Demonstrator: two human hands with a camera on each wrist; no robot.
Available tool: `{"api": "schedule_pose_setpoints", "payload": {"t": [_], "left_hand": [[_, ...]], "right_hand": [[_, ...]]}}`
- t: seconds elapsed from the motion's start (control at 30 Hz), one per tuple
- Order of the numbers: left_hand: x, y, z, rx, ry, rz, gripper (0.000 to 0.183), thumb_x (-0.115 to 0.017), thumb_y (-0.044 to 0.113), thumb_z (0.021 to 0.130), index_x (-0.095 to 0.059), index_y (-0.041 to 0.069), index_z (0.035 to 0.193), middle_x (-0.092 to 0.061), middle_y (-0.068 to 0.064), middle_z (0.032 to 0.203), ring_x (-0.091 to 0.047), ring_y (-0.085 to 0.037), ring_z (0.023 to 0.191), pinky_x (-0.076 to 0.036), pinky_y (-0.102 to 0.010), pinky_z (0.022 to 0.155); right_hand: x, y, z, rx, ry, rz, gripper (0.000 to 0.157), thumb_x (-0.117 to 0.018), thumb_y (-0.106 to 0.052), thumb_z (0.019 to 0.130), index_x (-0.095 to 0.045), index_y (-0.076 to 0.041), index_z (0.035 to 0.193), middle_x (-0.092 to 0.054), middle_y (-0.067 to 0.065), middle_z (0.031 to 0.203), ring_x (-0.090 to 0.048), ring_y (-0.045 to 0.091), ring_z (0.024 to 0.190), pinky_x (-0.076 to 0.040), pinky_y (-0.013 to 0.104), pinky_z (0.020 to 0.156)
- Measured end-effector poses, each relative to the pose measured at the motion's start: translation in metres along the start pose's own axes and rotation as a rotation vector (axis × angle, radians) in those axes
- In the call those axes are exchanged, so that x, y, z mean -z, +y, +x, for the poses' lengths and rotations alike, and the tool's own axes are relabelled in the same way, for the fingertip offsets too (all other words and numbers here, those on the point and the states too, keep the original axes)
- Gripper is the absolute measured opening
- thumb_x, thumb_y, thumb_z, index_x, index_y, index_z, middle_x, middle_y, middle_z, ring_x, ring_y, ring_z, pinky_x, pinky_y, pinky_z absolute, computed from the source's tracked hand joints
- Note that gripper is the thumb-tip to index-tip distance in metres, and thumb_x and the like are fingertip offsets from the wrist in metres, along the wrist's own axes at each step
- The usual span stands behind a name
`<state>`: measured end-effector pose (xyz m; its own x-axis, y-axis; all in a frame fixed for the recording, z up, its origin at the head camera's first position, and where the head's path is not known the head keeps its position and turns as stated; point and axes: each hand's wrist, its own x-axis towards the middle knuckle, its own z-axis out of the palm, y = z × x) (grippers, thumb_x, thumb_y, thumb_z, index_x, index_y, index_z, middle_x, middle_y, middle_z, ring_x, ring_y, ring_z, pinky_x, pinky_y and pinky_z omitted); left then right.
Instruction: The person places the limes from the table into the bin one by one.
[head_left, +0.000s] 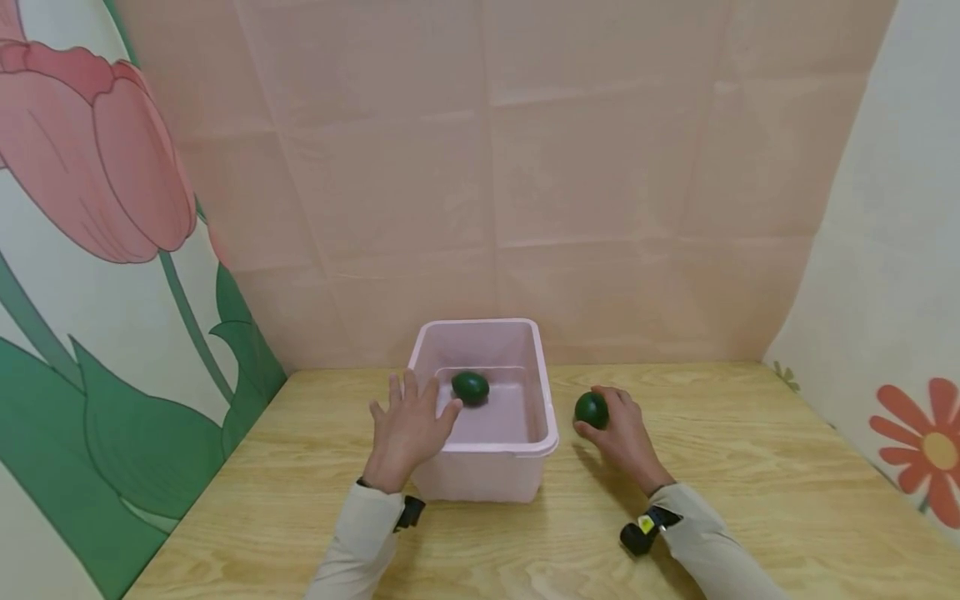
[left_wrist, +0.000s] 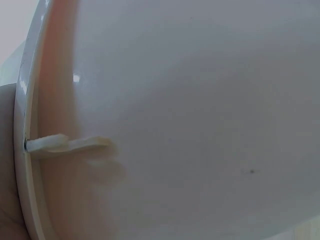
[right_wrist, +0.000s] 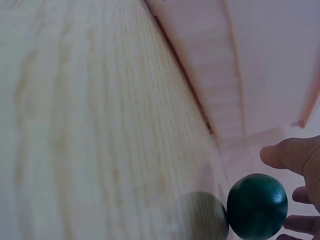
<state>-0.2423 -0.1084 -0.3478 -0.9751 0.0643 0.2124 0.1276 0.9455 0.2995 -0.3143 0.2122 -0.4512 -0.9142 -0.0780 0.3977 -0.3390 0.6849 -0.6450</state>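
Observation:
A smooth dark green avocado is on the wooden table, right of a pale pink plastic bin. My right hand is around it from the right. In the right wrist view, the thumb stands apart from the avocado, and the fingertips are close at its other side. A second dark green avocado lies inside the bin. My left hand, fingers spread, is at the bin's left rim. The left wrist view is filled by the bin's outer wall.
The wood-grain table extends on both sides of the bin. A plain pinkish cloth hangs behind it. Flower-printed panels stand left and right. Each wrist carries a small black camera.

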Motion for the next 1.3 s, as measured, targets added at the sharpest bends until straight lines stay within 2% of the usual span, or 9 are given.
{"api": "schedule_pose_setpoints", "payload": {"t": [0.87,1.3], "left_hand": [[-0.003,-0.001,0.0,0.007,0.0,-0.002,0.062,-0.042,0.053,0.103,-0.043,0.014,0.152,-0.023,-0.028,0.16,-0.013,-0.05,0.148,-0.015,-0.079,0.105],[-0.003,-0.002,0.001,-0.004,0.018,0.005,0.061,-0.043,0.051,0.103,-0.044,0.014,0.151,-0.024,-0.029,0.159,-0.015,-0.051,0.147,-0.017,-0.079,0.104]], "right_hand": [[-0.002,0.009,0.002,-0.055,-0.037,0.024,0.067,-0.077,-0.014,0.088,-0.043,0.009,0.141,-0.038,0.038,0.14,-0.039,0.054,0.124,-0.041,0.067,0.095],[-0.004,0.011,0.005,-0.042,-0.029,0.025,0.07,-0.078,-0.013,0.087,-0.042,0.009,0.142,-0.038,0.038,0.14,-0.039,0.055,0.123,-0.041,0.067,0.096]]}}
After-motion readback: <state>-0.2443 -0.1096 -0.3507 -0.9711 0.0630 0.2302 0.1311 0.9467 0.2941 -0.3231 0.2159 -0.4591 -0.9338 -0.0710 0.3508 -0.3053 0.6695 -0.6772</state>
